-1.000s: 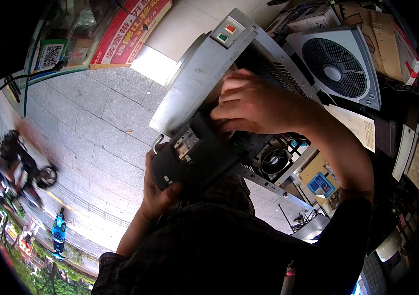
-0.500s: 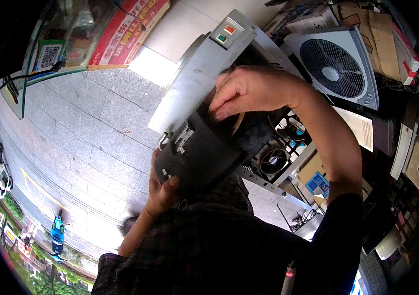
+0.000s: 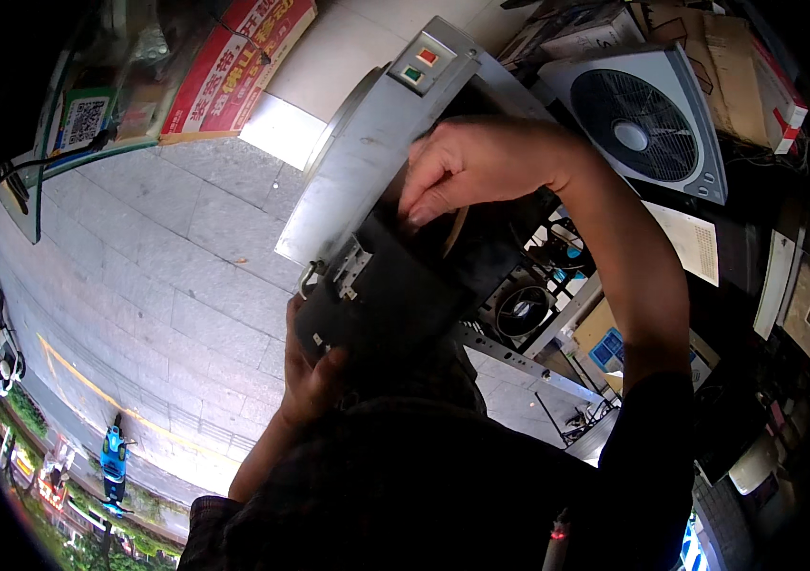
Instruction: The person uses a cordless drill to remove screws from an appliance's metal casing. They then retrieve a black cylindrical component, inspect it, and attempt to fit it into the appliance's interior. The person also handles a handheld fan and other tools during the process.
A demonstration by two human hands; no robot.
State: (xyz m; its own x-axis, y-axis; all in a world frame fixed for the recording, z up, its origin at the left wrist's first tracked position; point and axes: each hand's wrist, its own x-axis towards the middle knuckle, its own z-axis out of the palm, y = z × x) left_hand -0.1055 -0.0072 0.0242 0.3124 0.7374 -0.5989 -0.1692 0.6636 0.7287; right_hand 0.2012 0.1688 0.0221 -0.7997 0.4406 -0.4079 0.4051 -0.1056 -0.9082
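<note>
A silver metal machine body [image 3: 352, 157] stands in front of me, with a red and green switch panel [image 3: 421, 70] at its top. Against its lower end is a dark, boxy black part [image 3: 381, 305] with a small metal bracket [image 3: 355, 269] on its upper edge. My left hand [image 3: 314, 381] grips that black part from below, thumb on its near face. At its upper edge, my right hand [image 3: 457, 176] reaches in behind the silver body, its fingers pinched together. Whatever they hold is hidden. Beside them shows a thin tan curved edge [image 3: 457, 231].
To the right lie a grey box fan [image 3: 633, 124], cardboard boxes [image 3: 742, 86] and a metal frame [image 3: 528, 357] with a small round fan [image 3: 522, 310]. At the upper left stands a glass case [image 3: 48, 181]. Grey paving [image 3: 176, 247] spreads left; a blue scooter [image 3: 114, 457] is parked beyond.
The whole view has shifted slightly. Both hands keep nearly the same places on the machine, and the right fingers remain pinched at the black part's upper edge.
</note>
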